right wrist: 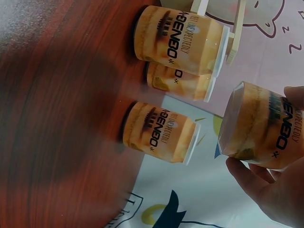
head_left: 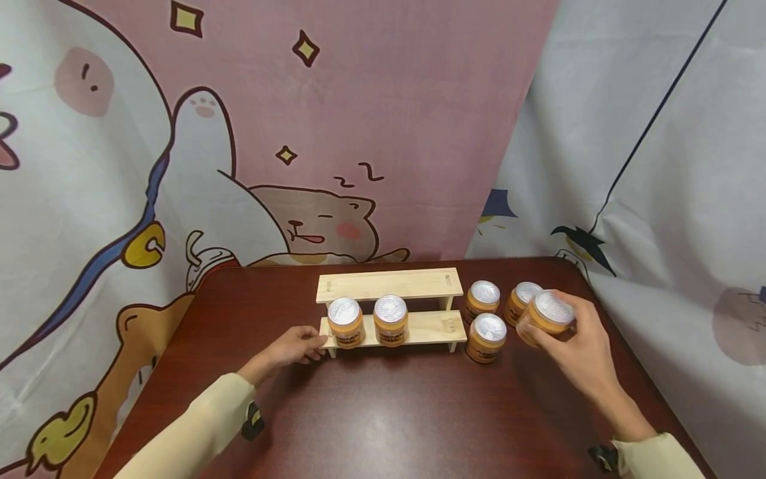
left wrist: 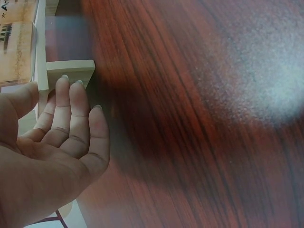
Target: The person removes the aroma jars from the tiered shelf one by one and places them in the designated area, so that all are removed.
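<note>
My right hand (head_left: 583,346) grips an orange jar (head_left: 546,318) with a silvery-white lid, thumb on one side and fingers on the other. In the right wrist view that jar (right wrist: 266,126) is held up off the table, dark lettering on its side. My left hand (head_left: 296,346) pinches the left end of a two-step wooden rack (head_left: 427,326), thumb at the board's edge and fingers below it, near the leg (left wrist: 71,71). Two similar jars, one at the left (head_left: 346,324) and one nearer the middle (head_left: 391,321), stand upright on the lower step.
Three more jars stand on the dark red table (head_left: 383,419) right of the rack: a front one (head_left: 486,338), one behind it (head_left: 482,301) and one farther right (head_left: 520,303). The rack's upper step (head_left: 389,284) is bare wood. Printed cloth (head_left: 407,133) hangs around the table.
</note>
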`<act>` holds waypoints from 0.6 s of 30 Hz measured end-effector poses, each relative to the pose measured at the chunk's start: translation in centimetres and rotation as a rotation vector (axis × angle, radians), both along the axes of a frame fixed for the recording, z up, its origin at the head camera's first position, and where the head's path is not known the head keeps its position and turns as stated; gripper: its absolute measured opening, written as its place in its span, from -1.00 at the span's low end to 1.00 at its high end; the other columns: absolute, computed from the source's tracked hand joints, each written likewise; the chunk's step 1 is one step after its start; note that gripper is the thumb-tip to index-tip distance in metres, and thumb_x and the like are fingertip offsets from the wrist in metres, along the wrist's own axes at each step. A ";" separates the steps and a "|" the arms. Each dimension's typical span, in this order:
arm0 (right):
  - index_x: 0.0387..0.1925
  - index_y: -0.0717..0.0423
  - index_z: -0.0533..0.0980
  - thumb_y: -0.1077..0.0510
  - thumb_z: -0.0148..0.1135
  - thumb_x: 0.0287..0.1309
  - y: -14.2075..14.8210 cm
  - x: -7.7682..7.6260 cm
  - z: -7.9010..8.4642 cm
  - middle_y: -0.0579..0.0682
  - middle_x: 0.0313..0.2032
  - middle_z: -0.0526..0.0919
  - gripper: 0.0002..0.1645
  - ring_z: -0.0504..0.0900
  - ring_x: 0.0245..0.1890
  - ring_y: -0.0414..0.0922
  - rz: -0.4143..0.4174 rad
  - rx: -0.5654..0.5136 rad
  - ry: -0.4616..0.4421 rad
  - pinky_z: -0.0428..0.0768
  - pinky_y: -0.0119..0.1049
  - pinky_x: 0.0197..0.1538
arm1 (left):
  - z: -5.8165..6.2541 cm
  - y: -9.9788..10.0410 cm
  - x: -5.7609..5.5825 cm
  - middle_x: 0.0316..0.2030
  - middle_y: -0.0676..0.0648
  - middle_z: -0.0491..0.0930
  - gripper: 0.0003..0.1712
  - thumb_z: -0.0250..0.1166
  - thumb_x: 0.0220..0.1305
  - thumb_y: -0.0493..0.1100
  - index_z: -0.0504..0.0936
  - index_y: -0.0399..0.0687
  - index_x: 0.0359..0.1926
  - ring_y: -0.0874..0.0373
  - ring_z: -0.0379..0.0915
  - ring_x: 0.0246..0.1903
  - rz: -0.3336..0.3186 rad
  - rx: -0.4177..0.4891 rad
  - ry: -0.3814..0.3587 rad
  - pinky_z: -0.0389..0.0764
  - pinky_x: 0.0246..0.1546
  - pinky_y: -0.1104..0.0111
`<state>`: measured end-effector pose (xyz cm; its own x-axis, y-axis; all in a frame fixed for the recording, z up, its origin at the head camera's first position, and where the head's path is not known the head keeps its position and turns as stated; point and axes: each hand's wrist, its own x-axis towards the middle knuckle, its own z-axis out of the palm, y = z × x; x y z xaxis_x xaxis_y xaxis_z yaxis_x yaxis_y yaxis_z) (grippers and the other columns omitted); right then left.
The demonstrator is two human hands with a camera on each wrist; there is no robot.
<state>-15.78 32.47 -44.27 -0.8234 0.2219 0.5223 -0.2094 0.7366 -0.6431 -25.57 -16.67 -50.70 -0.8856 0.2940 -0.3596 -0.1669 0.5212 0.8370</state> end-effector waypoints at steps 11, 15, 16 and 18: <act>0.23 0.19 0.44 0.24 0.65 -0.20 0.6 -0.1 -0.8 0.08 0.03 0.51 -0.11 0.34 -0.14 -0.48 -0.009 0.000 -0.005 0.31 -0.74 -0.19 | -0.2 0.1 0.1 -0.29 -0.26 0.70 -0.69 0.16 0.48 -0.10 0.55 -0.33 -0.17 0.01 0.67 -0.29 0.001 -0.018 0.011 0.63 -0.27 0.12; 0.23 0.18 0.43 0.22 0.65 -0.19 0.6 0.0 -0.9 0.09 0.04 0.51 -0.11 0.33 -0.15 -0.48 -0.013 0.000 -0.016 0.30 -0.74 -0.19 | -0.3 0.0 -0.1 -0.34 -0.13 0.71 -0.72 0.18 0.47 -0.09 0.56 -0.27 -0.21 0.12 0.65 -0.34 0.011 -0.011 0.000 0.61 -0.29 0.20; 0.24 0.18 0.43 0.22 0.65 -0.18 0.6 0.0 -1.0 0.10 0.05 0.50 -0.11 0.33 -0.15 -0.49 -0.014 -0.001 -0.019 0.30 -0.75 -0.20 | -0.3 0.0 -0.2 -0.34 -0.10 0.71 -0.73 0.19 0.46 -0.09 0.56 -0.26 -0.22 0.14 0.64 -0.35 0.016 -0.008 -0.004 0.61 -0.30 0.22; 0.24 0.18 0.43 0.23 0.64 -0.18 0.7 0.0 -1.1 0.12 0.05 0.51 -0.11 0.33 -0.14 -0.49 -0.014 -0.006 -0.022 0.31 -0.76 -0.21 | -0.3 0.0 -0.2 -0.34 -0.11 0.71 -0.73 0.19 0.46 -0.09 0.56 -0.26 -0.21 0.13 0.64 -0.35 0.015 -0.005 -0.007 0.61 -0.30 0.23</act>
